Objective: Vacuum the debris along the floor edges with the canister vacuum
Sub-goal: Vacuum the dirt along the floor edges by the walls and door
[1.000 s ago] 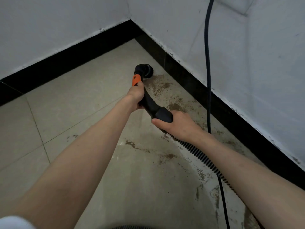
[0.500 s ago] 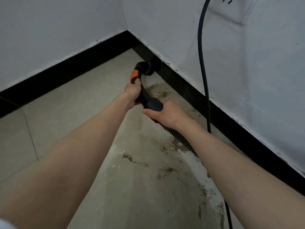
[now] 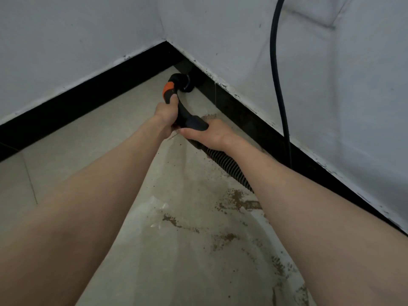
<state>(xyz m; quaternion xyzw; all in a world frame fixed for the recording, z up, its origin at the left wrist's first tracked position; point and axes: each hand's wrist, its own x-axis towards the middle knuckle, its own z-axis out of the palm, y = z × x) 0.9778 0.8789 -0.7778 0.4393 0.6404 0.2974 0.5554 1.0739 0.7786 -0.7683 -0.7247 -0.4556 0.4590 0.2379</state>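
Observation:
A black vacuum handle [image 3: 184,113] with an orange band [image 3: 168,88] ends in a round nozzle [image 3: 184,82] that sits on the floor against the black skirting [image 3: 242,111] near the room corner. My left hand [image 3: 166,112] grips the handle just below the orange band. My right hand [image 3: 209,133] grips the thick rear end of the handle, where the ribbed hose [image 3: 229,164] begins. The hose runs back under my right forearm. Brown debris [image 3: 236,200] lies in patches on the tile floor below my arms, and a little [image 3: 208,117] shows by the skirting beside my right hand.
Two white walls meet at a corner [image 3: 166,40] with black skirting along both. A black power cord [image 3: 278,85] hangs down the right wall to the floor. Beige floor tiles [image 3: 77,140] spread to the left. A translucent plastic scrap [image 3: 159,208] lies between my forearms.
Both hands have pushed the handle forward along the right skirting, so the nozzle now sits close to the corner. The debris patch that lay by the nozzle is behind it now.

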